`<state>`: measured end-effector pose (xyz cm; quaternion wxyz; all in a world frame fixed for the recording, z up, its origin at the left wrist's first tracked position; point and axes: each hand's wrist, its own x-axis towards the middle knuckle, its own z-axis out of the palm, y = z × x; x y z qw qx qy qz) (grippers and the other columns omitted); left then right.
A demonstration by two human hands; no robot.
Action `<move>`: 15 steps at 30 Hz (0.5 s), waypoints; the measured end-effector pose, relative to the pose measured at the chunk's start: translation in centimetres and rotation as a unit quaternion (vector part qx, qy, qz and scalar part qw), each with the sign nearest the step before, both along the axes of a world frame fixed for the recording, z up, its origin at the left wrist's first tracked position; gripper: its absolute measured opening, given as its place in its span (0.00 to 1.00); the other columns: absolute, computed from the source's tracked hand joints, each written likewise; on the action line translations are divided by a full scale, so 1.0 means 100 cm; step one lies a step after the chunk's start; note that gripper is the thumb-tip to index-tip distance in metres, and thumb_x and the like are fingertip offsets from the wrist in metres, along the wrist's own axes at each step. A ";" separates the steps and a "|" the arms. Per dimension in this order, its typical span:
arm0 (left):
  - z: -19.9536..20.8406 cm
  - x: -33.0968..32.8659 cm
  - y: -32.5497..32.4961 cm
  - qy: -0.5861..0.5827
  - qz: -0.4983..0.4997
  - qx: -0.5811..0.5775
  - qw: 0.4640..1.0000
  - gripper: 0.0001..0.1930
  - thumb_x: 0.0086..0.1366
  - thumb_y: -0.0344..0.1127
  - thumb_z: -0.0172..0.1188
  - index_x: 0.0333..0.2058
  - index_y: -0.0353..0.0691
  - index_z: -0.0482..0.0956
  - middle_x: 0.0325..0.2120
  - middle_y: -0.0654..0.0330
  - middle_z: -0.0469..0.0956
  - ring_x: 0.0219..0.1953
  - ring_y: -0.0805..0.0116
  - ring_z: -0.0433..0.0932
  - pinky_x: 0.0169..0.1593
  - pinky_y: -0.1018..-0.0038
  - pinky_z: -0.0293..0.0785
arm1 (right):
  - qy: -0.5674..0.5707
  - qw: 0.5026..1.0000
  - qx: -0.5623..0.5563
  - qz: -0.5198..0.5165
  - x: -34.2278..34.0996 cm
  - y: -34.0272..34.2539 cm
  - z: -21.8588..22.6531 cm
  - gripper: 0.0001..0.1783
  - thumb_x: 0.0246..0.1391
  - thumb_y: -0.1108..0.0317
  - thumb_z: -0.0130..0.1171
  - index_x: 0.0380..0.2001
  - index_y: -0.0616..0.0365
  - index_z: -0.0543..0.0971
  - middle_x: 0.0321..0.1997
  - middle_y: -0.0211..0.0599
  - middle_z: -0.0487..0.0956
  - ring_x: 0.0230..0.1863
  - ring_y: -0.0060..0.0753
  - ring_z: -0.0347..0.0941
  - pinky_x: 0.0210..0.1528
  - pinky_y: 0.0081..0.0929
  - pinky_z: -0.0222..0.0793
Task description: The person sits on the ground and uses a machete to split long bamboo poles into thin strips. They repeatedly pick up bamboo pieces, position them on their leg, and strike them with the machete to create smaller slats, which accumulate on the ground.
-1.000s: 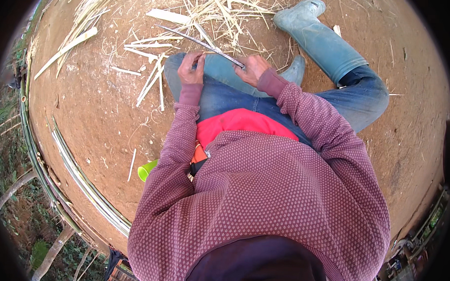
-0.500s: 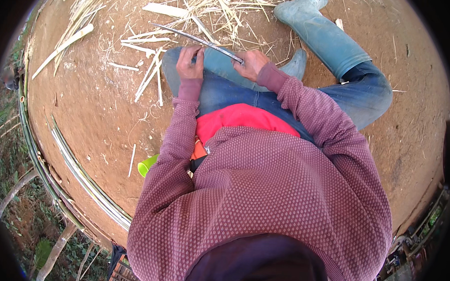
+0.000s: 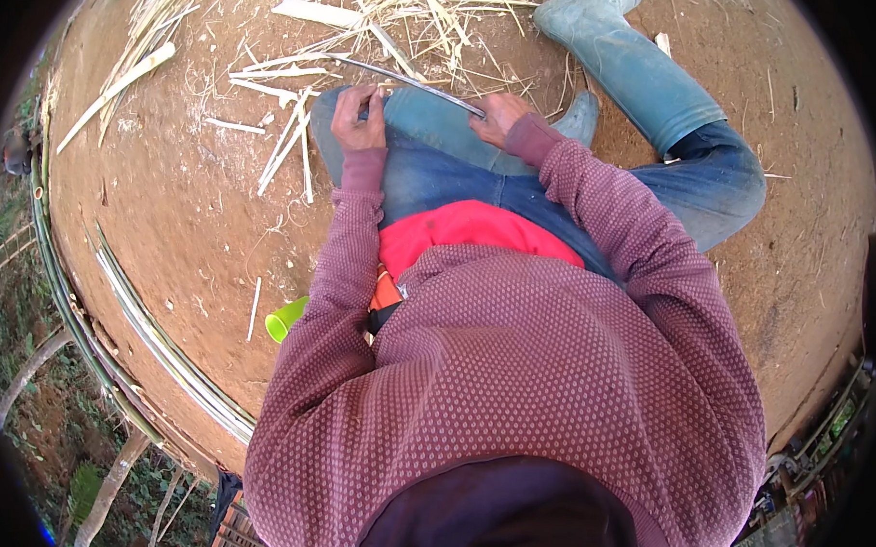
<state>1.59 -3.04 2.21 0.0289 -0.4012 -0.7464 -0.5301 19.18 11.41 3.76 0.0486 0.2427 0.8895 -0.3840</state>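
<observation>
- Maroon patterned sleeves (image 3: 358, 218) covered both forearms, nearest the view.
- Left hand (image 3: 359, 118): thumb and fingers drawn close above the left boot (image 3: 434, 124); whether that grip held anything could not be told.
- Right hand (image 3: 501, 119): grip clamped on the near end of a long thin blade (image 3: 406, 80).
- Blade: long axis ran forward and leftward from the right hand, the nearer one, passing beyond the left fingertips.
- Farther forward, pale strips (image 3: 453, 28) littered the dirt floor.
</observation>
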 end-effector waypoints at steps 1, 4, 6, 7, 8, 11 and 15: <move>0.000 0.001 0.000 -0.001 0.002 0.004 1.000 0.05 0.54 0.23 0.61 0.31 0.32 0.77 0.30 0.58 0.76 0.31 0.74 0.76 0.36 0.80 0.75 | -0.006 1.000 0.006 0.002 0.002 0.003 -0.006 0.16 0.48 0.61 0.50 0.32 0.62 0.78 0.27 0.53 0.77 0.32 0.53 0.75 0.38 0.43 0.70; 0.006 -0.001 0.002 -0.064 0.022 -0.003 0.998 0.05 0.55 0.23 0.60 0.32 0.32 0.77 0.31 0.58 0.76 0.32 0.75 0.76 0.36 0.80 0.75 | -0.018 1.000 0.015 -0.003 -0.001 0.006 -0.009 0.16 0.47 0.61 0.52 0.31 0.63 0.78 0.29 0.53 0.77 0.34 0.52 0.75 0.39 0.43 0.70; -0.004 -0.002 -0.003 -0.098 0.030 0.023 0.994 0.06 0.55 0.23 0.60 0.33 0.32 0.76 0.31 0.58 0.76 0.32 0.74 0.76 0.37 0.80 0.75 | -0.049 0.998 0.030 -0.002 0.004 0.011 -0.018 0.16 0.46 0.60 0.52 0.31 0.64 0.78 0.29 0.54 0.77 0.34 0.52 0.75 0.40 0.43 0.70; -0.008 -0.005 -0.003 -0.113 0.033 0.036 0.992 0.06 0.56 0.23 0.60 0.34 0.32 0.76 0.31 0.58 0.76 0.32 0.74 0.76 0.37 0.80 0.75 | -0.063 0.997 0.038 -0.002 0.005 0.013 -0.022 0.17 0.46 0.60 0.53 0.31 0.64 0.78 0.29 0.55 0.77 0.34 0.53 0.75 0.40 0.43 0.70; -0.010 -0.010 -0.003 -0.102 0.038 0.033 0.993 0.06 0.55 0.23 0.59 0.33 0.32 0.76 0.31 0.58 0.75 0.32 0.74 0.76 0.37 0.79 0.75 | -0.060 0.997 0.043 -0.001 0.002 0.016 -0.025 0.17 0.45 0.60 0.53 0.31 0.64 0.78 0.29 0.55 0.77 0.34 0.53 0.75 0.40 0.43 0.70; 0.000 -0.004 0.000 -0.096 0.042 0.024 0.994 0.06 0.55 0.23 0.59 0.33 0.33 0.75 0.31 0.57 0.76 0.32 0.72 0.76 0.38 0.78 0.75 | -0.065 0.996 0.062 0.014 0.002 0.017 -0.015 0.17 0.45 0.59 0.53 0.30 0.65 0.78 0.29 0.55 0.77 0.35 0.52 0.75 0.40 0.42 0.70; -0.002 -0.006 -0.003 -0.118 0.043 0.012 0.992 0.05 0.56 0.24 0.59 0.33 0.33 0.76 0.27 0.57 0.78 0.32 0.71 0.77 0.37 0.77 0.75 | -0.062 0.994 0.081 0.036 0.006 0.023 0.003 0.16 0.45 0.60 0.52 0.29 0.64 0.78 0.30 0.54 0.77 0.35 0.52 0.75 0.40 0.42 0.70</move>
